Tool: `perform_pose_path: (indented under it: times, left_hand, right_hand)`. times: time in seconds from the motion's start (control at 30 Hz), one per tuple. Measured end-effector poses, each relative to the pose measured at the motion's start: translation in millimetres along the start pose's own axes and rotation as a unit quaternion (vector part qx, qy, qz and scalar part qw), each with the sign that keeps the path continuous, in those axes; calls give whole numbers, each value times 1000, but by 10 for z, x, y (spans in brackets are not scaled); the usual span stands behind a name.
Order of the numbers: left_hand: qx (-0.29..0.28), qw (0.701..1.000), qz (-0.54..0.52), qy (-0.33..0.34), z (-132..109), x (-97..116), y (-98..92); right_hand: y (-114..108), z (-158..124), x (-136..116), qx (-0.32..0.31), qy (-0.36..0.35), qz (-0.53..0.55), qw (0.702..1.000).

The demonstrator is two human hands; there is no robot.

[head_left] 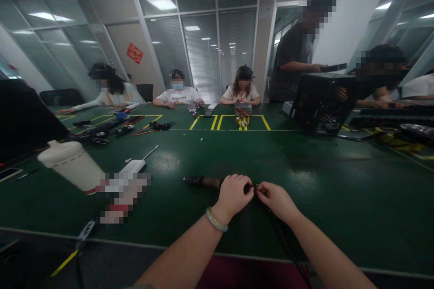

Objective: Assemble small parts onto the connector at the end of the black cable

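A dark, slim electric screwdriver (203, 182) lies across the green table in front of me, its tip pointing left. My left hand (233, 194), with a pale bangle on the wrist, is wrapped around its rear part. At the tool's right end, my right hand (276, 201) pinches the cable end close to my left fingertips. Whether the plug sits in the tool is hidden by my fingers. A black cable (284, 237) runs from under my right hand down over the table's front edge.
A white lidded cup (73, 165) stands left, beside a white stick-like device (132, 169) and a blurred-out item. Wire bundles (156, 126) lie at the far left. A black computer case (322, 104) stands at the far right. Several people sit or stand around the table.
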State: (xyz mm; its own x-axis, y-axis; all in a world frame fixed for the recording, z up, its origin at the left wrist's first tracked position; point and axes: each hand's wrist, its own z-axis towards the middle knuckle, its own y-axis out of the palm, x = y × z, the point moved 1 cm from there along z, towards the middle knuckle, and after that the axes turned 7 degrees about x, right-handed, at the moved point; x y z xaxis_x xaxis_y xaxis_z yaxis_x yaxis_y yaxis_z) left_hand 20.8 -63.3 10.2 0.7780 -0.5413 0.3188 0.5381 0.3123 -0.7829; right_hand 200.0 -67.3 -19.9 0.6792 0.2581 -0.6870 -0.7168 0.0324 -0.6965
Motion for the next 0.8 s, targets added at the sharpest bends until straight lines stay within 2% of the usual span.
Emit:
perform_pose_path:
  times: [0.63,0.8]
  left_hand:
    - [-9,1000,-12,-9,2,-11,-5]
    - [-20,999,-26,16,-14,-17,-51]
  right_hand:
    - [-36,-2,-38,-5,9,-5,1000]
    - [-24,4,-22,-2,4,0,1000]
